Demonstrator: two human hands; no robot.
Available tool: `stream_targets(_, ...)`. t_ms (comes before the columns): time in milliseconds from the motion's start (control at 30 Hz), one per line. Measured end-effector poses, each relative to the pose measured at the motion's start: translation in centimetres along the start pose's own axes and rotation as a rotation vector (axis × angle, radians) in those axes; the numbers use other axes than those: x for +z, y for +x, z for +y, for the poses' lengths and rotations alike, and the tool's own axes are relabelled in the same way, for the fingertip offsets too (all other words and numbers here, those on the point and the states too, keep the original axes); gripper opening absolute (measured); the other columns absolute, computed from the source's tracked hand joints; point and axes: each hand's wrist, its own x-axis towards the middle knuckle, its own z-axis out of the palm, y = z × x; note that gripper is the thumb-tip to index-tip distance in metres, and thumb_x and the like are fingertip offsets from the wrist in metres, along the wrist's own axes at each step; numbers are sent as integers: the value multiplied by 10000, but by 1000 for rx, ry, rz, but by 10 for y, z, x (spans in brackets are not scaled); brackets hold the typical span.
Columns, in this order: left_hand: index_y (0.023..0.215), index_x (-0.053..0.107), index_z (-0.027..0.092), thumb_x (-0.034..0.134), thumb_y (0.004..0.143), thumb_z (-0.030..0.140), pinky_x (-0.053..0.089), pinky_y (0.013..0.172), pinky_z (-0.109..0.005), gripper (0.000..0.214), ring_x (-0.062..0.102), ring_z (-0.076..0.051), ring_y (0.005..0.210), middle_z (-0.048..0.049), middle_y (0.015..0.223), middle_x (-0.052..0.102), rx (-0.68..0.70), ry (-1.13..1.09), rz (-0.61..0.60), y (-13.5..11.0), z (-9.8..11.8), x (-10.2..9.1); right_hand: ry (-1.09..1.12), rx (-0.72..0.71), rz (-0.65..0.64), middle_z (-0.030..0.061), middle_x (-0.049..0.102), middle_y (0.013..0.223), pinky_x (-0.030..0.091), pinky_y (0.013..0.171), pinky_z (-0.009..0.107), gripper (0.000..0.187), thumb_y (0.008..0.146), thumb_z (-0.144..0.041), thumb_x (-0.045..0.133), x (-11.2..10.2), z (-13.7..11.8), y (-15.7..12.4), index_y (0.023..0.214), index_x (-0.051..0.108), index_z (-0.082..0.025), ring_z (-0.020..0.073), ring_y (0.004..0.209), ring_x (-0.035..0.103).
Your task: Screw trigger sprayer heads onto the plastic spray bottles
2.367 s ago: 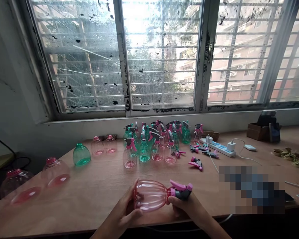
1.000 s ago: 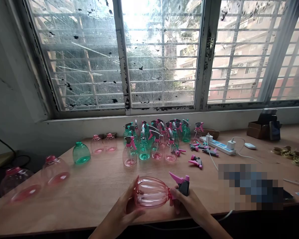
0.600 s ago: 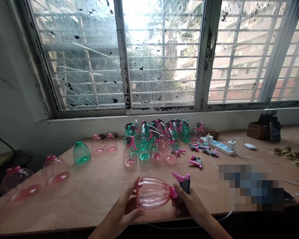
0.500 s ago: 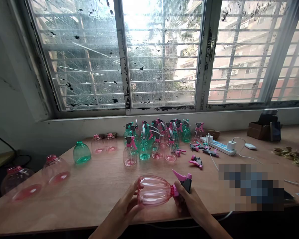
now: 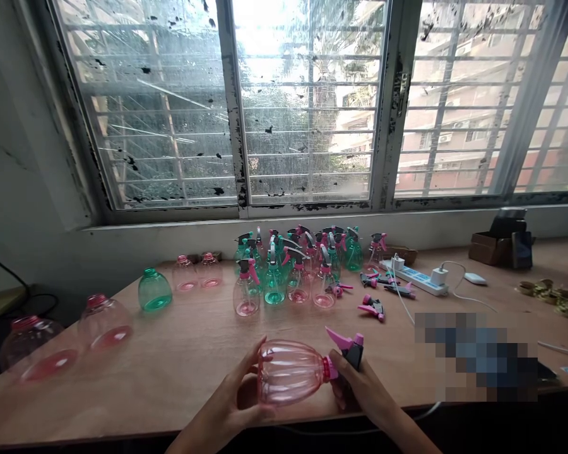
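Observation:
A clear pink bottle (image 5: 291,372) lies sideways above the front of the table, its base toward the left. My left hand (image 5: 239,394) wraps round that base, thumb below and fingers above and behind. At the neck sits a pink and black spray head (image 5: 353,350), with its pink trigger pointing up. My right hand (image 5: 355,381) is closed round the spray head and its collar. The collar meets the bottle's neck; how tightly they are joined I cannot tell.
Finished-looking spray bottles (image 5: 274,287), pink and green, stand grouped near the window. Headless bottles (image 5: 154,291) line the left side. Loose spray heads (image 5: 373,308) lie right of centre. Further right are a power strip (image 5: 419,279) with cables, a brown box (image 5: 490,249) and a blurred patch.
The base end of the bottle has dipped slightly, along with my left hand, whose fingers have shifted on it. My right hand stays nearly in place on the spray head.

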Motion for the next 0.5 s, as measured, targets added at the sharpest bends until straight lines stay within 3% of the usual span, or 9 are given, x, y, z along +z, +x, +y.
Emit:
stream_targets(133, 1587, 190, 427, 785, 853, 376, 408, 1151, -446, 947, 589, -274, 1237, -62, 1445, 530, -5, 8, 29, -3, -3, 1, -11, -1, -39, -26, 557, 530, 410, 464, 242, 618, 803, -781, 605, -2, 1, 2, 615, 565, -194, 113, 439, 530)
stream_targets(233, 1595, 162, 411, 781, 840, 457, 379, 1175, -472, 978, 510, -321, 1347, -72, 1567, 419, 14, -18, 23, -3, -1, 2, -70, -59, -92, 0, 600, 568, 447, 523, 269, 589, 800, -738, 653, -5, 2, 1, 640, 639, -171, 135, 492, 552)
stream_targets(333, 1599, 170, 392, 732, 818, 609, 337, 1203, -481, 986, 358, -367, 1466, -75, 1661, 270, 67, 6, 56, -2, 0, 2, -216, -249, -132, 67, 718, 779, 533, 665, 321, 469, 790, -636, 738, -9, 6, -3, 874, 747, -175, 222, 700, 655)
stream_targets(400, 1600, 179, 379, 714, 794, 666, 288, 1227, -494, 1009, 305, -379, 1491, -83, 1664, 264, 85, 53, 79, -1, 0, 2, -252, -365, -133, 104, 745, 967, 565, 779, 366, 472, 805, -601, 739, -13, 9, -5, 1071, 737, -211, 290, 882, 689)
stream_targets(500, 1600, 182, 362, 710, 797, 669, 259, 1237, -508, 1009, 331, -381, 1476, -90, 1635, 322, 62, 87, 88, -1, -1, 1, -235, -448, -158, 131, 740, 1078, 577, 848, 414, 505, 834, -599, 703, -16, 12, -5, 1177, 699, -228, 342, 1002, 694)
